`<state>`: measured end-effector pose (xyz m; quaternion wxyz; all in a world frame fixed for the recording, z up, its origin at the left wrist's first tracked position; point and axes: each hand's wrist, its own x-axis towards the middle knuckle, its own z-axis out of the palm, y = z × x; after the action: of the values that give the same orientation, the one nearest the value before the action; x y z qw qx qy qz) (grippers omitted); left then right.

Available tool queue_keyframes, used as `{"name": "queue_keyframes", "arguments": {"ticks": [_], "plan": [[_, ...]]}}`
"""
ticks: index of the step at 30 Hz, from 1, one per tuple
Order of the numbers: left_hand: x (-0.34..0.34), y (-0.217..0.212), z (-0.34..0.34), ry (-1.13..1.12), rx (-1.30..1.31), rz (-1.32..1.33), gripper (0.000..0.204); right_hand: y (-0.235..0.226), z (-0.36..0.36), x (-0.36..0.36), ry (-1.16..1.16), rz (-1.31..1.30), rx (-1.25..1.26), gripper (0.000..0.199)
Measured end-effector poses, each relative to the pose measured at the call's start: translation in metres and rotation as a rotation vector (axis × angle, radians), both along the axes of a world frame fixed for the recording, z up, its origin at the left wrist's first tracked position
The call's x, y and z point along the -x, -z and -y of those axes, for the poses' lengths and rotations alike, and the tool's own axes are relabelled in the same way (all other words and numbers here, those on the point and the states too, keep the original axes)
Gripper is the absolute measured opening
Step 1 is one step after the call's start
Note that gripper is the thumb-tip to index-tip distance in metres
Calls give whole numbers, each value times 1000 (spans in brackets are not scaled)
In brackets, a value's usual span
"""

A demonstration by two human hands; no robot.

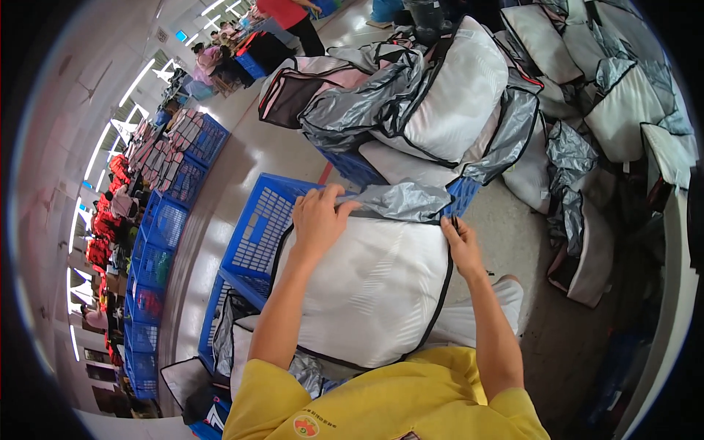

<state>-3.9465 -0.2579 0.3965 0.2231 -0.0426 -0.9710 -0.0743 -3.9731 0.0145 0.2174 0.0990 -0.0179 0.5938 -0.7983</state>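
Observation:
In front of me lies a white padded panel [367,282] with black edging, its silver foil lining [403,199] folded up along the far edge. It looks like part of an insulated bag. My left hand [320,220] grips the far left corner, thumb and fingers closed on the edging. At the far right corner, my right hand [462,246] is closed around a small dark pointed tool [455,223], perhaps thread snips. Its fingertips touch the black edging there. The fingers hide most of that tool.
Just left of the panel stands a blue plastic crate [257,227]. Beyond it, foil-lined bag pieces [374,95] are heaped over another blue crate [352,167]. More white panels [623,110] lie piled at right. Stacked blue crates [150,257] line the left. A person in red [290,15] stands far back.

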Motion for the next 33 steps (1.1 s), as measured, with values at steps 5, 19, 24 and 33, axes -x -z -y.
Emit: {"name": "queue_keyframes", "arguments": {"ticks": [5,19,24,33], "plan": [[-20,7,-1,263,141,-204,21,8,-3,-16,76,183,110,30],[-32,13,16,1,-157,252,79,33,-18,-30,165,331,157,23],[-32,8,12,1,-176,276,79,46,-25,-29,155,357,160,22],[-25,17,54,-100,-637,414,27,67,-41,-35,142,369,170,26]]}}
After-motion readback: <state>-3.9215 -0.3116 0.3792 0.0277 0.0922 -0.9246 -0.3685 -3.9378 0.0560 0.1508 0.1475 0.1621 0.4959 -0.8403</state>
